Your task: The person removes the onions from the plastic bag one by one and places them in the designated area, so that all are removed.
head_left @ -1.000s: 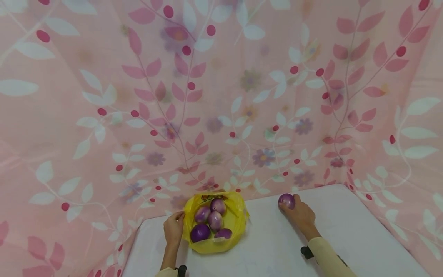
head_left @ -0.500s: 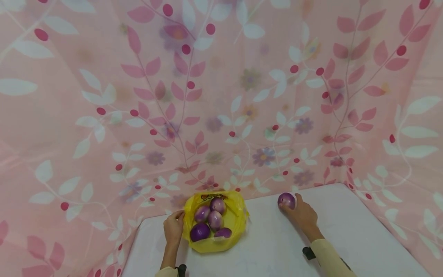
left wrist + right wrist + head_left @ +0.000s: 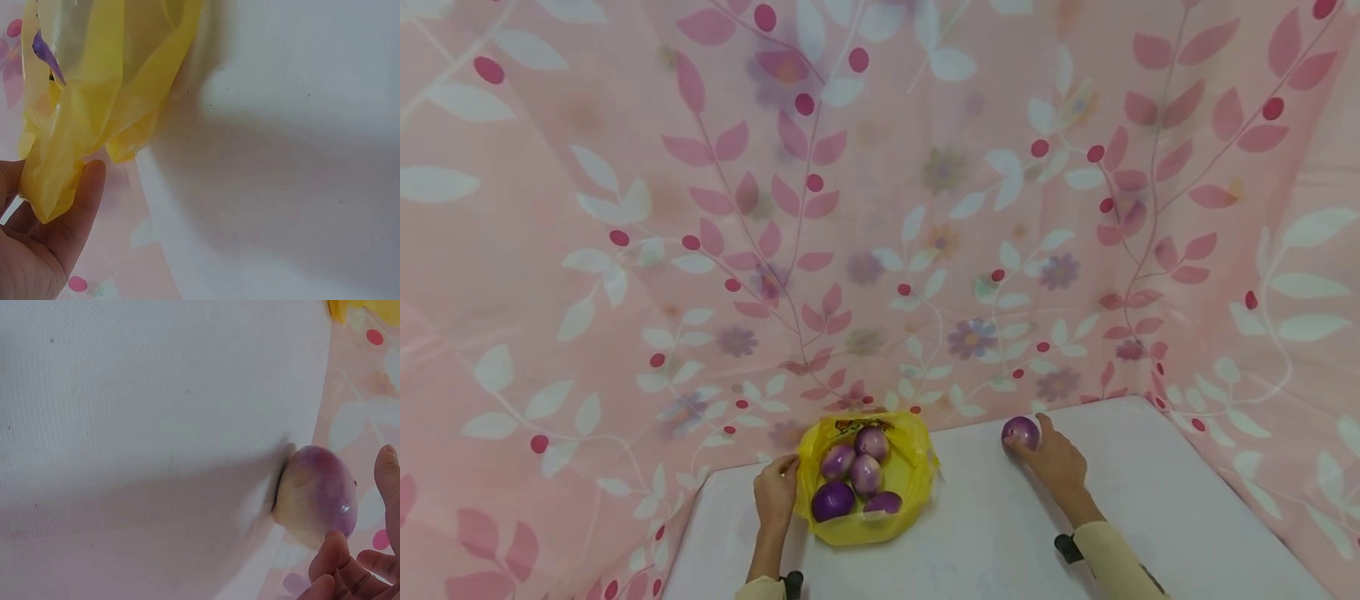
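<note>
My left hand pinches the left edge of a yellow plastic bag. In the left wrist view the bag's gathered edge sits between thumb and fingers. The open bag holds several round purple eggplants, among them a dark purple eggplant and a paler eggplant. My right hand is at another eggplant, which rests on the table near its far edge. In the right wrist view a fingertip touches this eggplant, while another digit stands apart from it.
The table has a white cover. Its back edge meets a pink floral curtain, which also hangs at both sides. A dark strap is on the right wrist, another strap on the left.
The right hand's fingers have loosened slightly, with a small gap now beside the eggplant. The left hand and the bag stay as they were.
</note>
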A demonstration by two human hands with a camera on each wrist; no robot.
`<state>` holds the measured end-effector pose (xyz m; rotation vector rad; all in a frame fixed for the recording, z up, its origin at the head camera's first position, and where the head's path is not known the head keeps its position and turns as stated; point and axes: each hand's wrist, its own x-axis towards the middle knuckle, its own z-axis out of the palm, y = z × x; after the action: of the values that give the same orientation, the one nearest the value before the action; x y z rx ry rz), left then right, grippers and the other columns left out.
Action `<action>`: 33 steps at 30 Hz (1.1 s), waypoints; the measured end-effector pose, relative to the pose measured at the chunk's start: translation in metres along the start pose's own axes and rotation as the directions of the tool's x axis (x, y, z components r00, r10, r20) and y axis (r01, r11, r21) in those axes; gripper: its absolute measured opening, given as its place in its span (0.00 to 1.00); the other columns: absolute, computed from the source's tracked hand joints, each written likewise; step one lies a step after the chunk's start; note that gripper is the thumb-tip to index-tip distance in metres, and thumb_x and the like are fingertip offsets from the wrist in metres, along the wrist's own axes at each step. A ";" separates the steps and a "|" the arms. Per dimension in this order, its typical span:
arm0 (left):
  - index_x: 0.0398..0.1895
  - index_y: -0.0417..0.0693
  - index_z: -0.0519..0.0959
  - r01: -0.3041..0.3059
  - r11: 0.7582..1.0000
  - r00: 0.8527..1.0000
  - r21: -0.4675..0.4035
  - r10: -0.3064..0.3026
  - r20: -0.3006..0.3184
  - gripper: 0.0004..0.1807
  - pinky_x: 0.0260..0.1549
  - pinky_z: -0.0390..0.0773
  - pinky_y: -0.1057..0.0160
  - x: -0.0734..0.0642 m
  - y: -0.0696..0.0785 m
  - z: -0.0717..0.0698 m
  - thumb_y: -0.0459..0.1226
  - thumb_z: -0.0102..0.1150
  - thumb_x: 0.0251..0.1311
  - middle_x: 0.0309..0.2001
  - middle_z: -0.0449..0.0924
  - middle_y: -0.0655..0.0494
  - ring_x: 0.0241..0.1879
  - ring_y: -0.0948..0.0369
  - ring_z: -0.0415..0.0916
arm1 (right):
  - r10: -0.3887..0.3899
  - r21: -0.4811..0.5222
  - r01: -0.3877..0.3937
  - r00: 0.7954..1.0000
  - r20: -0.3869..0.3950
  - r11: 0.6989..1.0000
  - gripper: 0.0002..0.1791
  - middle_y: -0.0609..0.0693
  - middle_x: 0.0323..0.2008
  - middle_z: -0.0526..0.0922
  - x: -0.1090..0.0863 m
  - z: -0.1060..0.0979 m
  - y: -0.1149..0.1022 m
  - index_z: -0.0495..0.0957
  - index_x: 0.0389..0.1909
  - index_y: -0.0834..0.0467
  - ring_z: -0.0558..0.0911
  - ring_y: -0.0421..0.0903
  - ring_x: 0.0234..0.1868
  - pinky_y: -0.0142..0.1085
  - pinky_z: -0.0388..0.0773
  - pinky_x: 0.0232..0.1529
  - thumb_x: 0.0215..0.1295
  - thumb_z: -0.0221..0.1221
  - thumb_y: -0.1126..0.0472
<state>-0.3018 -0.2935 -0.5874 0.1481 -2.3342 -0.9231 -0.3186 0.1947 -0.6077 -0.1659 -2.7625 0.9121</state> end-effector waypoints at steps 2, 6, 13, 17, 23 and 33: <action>0.39 0.35 0.87 0.001 1.000 1.000 0.002 -0.001 -0.002 0.06 0.31 0.82 0.47 0.000 0.000 0.000 0.28 0.66 0.59 0.35 0.87 0.43 0.36 0.44 0.84 | -0.017 0.010 0.017 1.000 -0.009 1.000 0.48 0.71 0.46 0.81 -0.002 -0.001 -0.004 0.62 0.68 0.62 0.81 0.68 0.43 0.57 0.79 0.36 0.58 0.64 0.34; 0.39 0.35 0.87 -0.005 1.000 1.000 0.007 0.005 -0.008 0.06 0.31 0.82 0.46 0.000 0.000 0.000 0.28 0.66 0.59 0.34 0.87 0.43 0.36 0.44 0.84 | -0.045 0.043 0.046 0.998 -0.035 0.998 0.46 0.70 0.47 0.81 -0.006 0.001 -0.010 0.64 0.68 0.60 0.81 0.68 0.45 0.59 0.78 0.38 0.57 0.65 0.35; 0.39 0.36 0.87 -0.007 1.000 1.000 0.011 0.007 -0.008 0.06 0.29 0.82 0.47 -0.001 0.000 0.001 0.28 0.67 0.58 0.34 0.87 0.43 0.34 0.45 0.84 | -0.050 0.080 0.053 0.998 -0.045 0.995 0.46 0.68 0.47 0.82 -0.013 0.006 -0.023 0.67 0.66 0.58 0.81 0.67 0.45 0.59 0.78 0.37 0.54 0.66 0.32; 0.39 0.35 0.87 -0.002 1.000 1.000 0.005 0.002 -0.003 0.06 0.31 0.83 0.47 -0.001 0.000 0.001 0.28 0.66 0.59 0.35 0.86 0.42 0.35 0.44 0.84 | -0.076 0.077 0.080 0.996 -0.049 0.994 0.44 0.66 0.45 0.84 -0.015 0.004 -0.033 0.70 0.63 0.56 0.83 0.66 0.42 0.57 0.79 0.34 0.53 0.67 0.32; 0.38 0.35 0.87 -0.005 1.000 1.000 0.004 0.005 -0.017 0.06 0.32 0.82 0.46 -0.001 -0.001 0.001 0.27 0.67 0.58 0.35 0.86 0.42 0.35 0.44 0.84 | -0.099 0.110 0.102 0.995 -0.030 0.989 0.46 0.46 0.22 0.75 -0.019 0.003 -0.050 0.70 0.65 0.54 0.74 0.46 0.22 0.40 0.70 0.19 0.51 0.67 0.31; 0.39 0.35 0.87 -0.003 1.000 1.000 -0.005 0.003 0.000 0.06 0.34 0.82 0.44 -0.001 0.002 0.000 0.28 0.66 0.60 0.36 0.86 0.42 0.37 0.43 0.84 | -0.127 0.118 0.130 0.991 -0.038 0.984 0.43 0.43 0.24 0.72 -0.032 0.007 -0.077 0.74 0.62 0.55 0.67 0.42 0.18 0.35 0.65 0.14 0.48 0.73 0.38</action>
<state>-0.3010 -0.2917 -0.5872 0.1425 -2.3314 -0.9277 -0.2918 0.1238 -0.5727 0.0189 -2.6459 1.0285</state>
